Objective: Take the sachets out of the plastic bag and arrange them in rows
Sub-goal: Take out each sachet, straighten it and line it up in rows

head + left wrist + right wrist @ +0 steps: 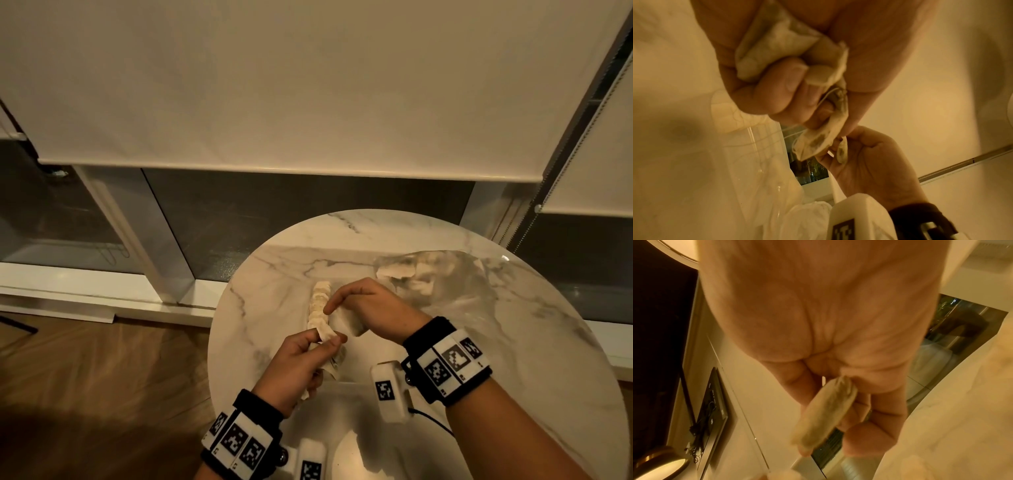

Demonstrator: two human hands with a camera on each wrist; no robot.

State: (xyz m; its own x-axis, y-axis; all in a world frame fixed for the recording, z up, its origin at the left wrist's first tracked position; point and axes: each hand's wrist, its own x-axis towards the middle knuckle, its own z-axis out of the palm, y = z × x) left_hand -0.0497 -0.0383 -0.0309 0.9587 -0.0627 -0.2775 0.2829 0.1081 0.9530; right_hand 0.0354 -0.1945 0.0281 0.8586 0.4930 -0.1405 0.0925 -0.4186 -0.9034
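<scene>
On the round marble table, a line of pale sachets overlaps from the middle back toward my left hand. That hand grips a bunch of sachets in its curled fingers. My right hand hovers just right of the line and pinches a single sachet, also visible in the left wrist view as the sachet held close to the bunch. The clear plastic bag lies crumpled behind the right hand with some sachets still inside.
The table's left edge drops to a wooden floor. Behind the table are a window with a white frame and a lowered roller blind. Bare marble shows on the right and at the near side.
</scene>
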